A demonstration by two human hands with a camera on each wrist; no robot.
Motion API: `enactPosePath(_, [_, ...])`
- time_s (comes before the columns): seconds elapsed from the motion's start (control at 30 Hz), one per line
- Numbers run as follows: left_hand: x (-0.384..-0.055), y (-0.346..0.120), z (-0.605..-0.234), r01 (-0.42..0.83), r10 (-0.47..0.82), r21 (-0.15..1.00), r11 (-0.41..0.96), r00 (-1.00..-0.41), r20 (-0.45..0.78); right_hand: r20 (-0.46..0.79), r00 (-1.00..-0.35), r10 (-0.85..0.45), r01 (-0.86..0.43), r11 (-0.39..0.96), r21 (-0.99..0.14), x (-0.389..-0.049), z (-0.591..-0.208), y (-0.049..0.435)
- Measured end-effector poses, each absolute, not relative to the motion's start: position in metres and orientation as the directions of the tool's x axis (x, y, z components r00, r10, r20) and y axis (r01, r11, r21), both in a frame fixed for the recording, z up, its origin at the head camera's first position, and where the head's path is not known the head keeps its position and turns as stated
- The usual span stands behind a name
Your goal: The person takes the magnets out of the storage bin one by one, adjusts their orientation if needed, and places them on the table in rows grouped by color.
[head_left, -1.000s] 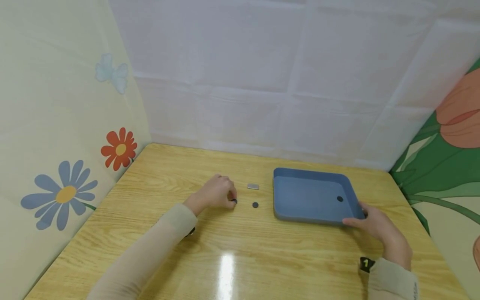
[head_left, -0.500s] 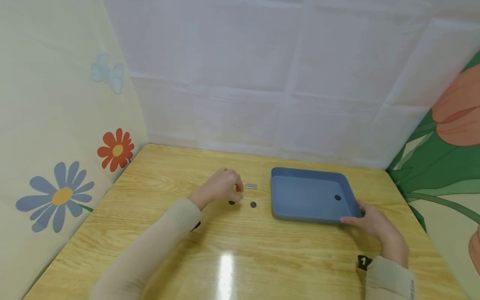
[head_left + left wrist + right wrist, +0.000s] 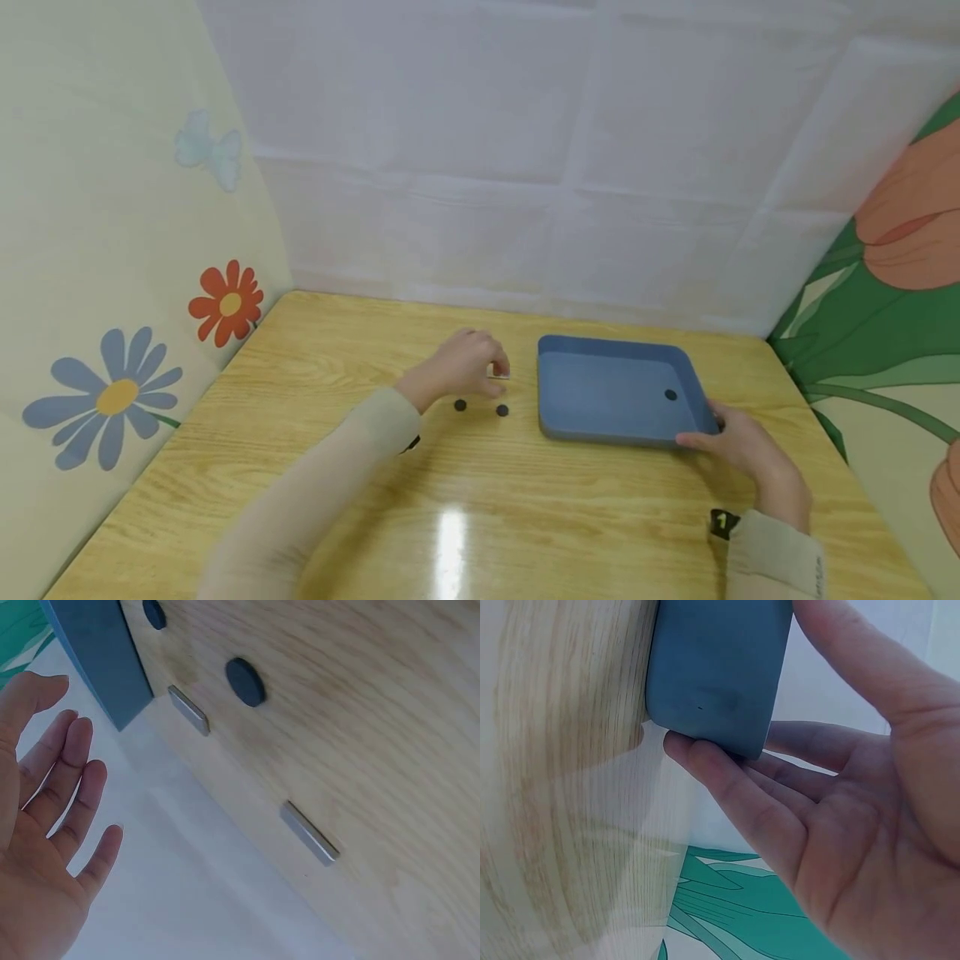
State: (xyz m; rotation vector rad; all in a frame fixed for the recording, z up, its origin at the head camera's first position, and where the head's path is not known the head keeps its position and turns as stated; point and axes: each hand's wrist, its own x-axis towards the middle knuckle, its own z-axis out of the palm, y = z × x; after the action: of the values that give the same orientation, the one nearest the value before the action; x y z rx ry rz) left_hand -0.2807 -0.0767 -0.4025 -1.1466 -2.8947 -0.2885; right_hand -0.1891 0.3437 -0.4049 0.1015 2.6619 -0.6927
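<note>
My left hand [image 3: 463, 367] is over the table with its fingers loosely bent and nothing between them. In the left wrist view two dark round discs, one nearer [image 3: 245, 682] and one by the tray, lie on the wood beside two small silver bars, the lower bar [image 3: 310, 833] apart from the upper bar [image 3: 189, 711]. The head view has the discs just below the hand, the left disc [image 3: 461, 405] and the right disc [image 3: 502, 410]; its fingers mostly cover a bar. My right hand [image 3: 750, 450] grips the near right corner of a blue tray [image 3: 615, 435], thumb on the front wall.
Inside the tray, toward its right side, lies another dark disc [image 3: 671, 394]. The wooden table [image 3: 570, 517] meets a white cloth backdrop [image 3: 420, 167] at the back. Flower-printed panels, one on the left [image 3: 90, 250], flank both sides.
My left hand has let go of a dark disc, which stays on the table, and has moved right and away from me toward a silver bar. The right hand keeps its hold on the tray.
</note>
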Motion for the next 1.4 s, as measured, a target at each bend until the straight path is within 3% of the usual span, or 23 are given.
enactPosePath(0.53, [-0.292,-0.018,-0.386,0.769,0.761,0.146,0.623,-0.638,0.113,-0.347,-0.938,-0.025,0.147,0.875,-0.461,-0.189,-0.408,0.343])
enactPosePath(0.77, [-0.297,0.011,-0.385,0.776,0.773,0.131,0.617,-0.629,0.087,-0.333,-0.943,-0.022,0.147,0.869,-0.473,-0.19,-0.409,0.343])
enactPosePath(1.4, [-0.307,0.074,-0.387,0.789,0.794,0.224,0.573,-0.602,0.089,-0.328,-0.945,-0.001,0.165,0.863,-0.477,-0.19,-0.411,0.343])
